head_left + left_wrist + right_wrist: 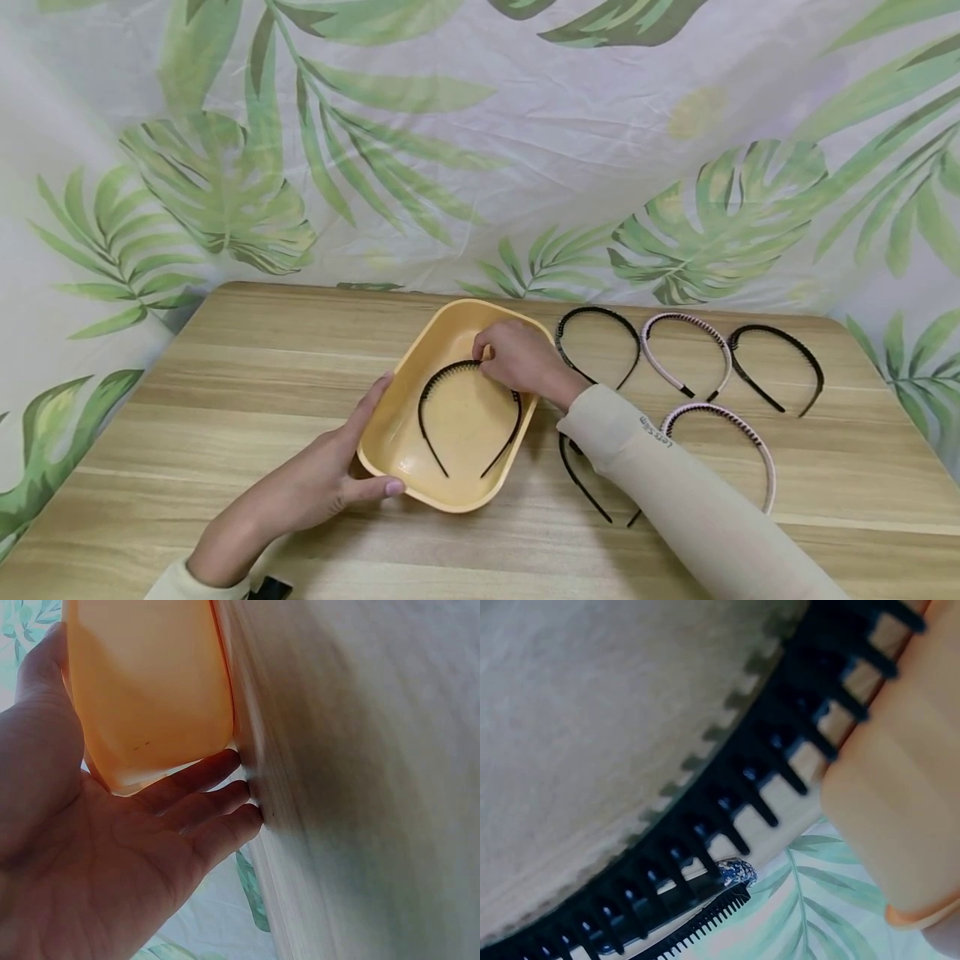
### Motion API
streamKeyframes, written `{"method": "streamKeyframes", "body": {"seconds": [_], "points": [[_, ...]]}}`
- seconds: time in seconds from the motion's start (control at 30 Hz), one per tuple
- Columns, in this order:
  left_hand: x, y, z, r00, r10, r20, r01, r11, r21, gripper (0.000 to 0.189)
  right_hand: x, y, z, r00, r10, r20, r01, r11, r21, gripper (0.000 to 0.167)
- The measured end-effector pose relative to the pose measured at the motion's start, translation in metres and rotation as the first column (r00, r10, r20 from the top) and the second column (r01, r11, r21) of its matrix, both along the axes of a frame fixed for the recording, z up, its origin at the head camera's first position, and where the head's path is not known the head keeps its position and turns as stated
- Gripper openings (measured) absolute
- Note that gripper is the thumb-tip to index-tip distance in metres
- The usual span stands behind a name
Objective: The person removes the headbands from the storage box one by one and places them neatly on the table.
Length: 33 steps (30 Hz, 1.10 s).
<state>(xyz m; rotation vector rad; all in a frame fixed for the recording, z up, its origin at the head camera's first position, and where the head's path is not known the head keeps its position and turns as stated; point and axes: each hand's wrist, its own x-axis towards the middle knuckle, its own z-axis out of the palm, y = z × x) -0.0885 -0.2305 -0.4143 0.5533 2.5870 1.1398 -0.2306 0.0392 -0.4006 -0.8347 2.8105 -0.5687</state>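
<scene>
A yellow plastic basin [378, 454] stands on the table. My left hand [322, 479] spans its near-left corner, thumb by the near rim and fingers along the left side. In the left wrist view, the fingers of the left hand [135, 847] stretch past the basin's wall [157, 690], their tips at the tabletop. Inside the basin is a thin black toothed headband [422, 408]. My right hand [517, 358] reaches over the right rim and pinches this headband near the top of its arch; the fingertips are partly hidden.
Right of the basin lie black headbands [636, 329] [813, 362] and pink ones [727, 354] [768, 467]. My right forearm partly covers another black headband [588, 496]; a toothed black headband [705, 802] looms close in the right wrist view. Behind the wooden table [247, 400] hangs leaf-patterned cloth [420, 167].
</scene>
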Motion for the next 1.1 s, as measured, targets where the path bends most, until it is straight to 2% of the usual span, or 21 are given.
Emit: {"method": "streamKeyframes", "body": {"seconds": [0.4, 0.87, 1.1], "points": [[-0.0005, 0.0013, 0.0014, 1.000, 0.000, 0.006, 0.000, 1.000, -0.003, 0.116, -0.0017, 0.0019, -0.0001, 1.000, 0.011, -0.014, -0.011, 1.000, -0.023, 0.016], [0.0005, 0.0006, -0.0009, 1.000, 0.014, -0.008, -0.014, 1.000, -0.011, 0.118, -0.0016, 0.0010, 0.0010, 0.998, 0.002, 0.069, 0.004, 0.997, -0.081, 0.014], [0.0006, 0.0011, -0.0016, 1.000, 0.011, -0.009, -0.012, 1.000, -0.009, 0.118, -0.0011, 0.0024, 0.0004, 0.998, 0.009, 0.066, -0.002, 0.994, -0.108, 0.012]]}}
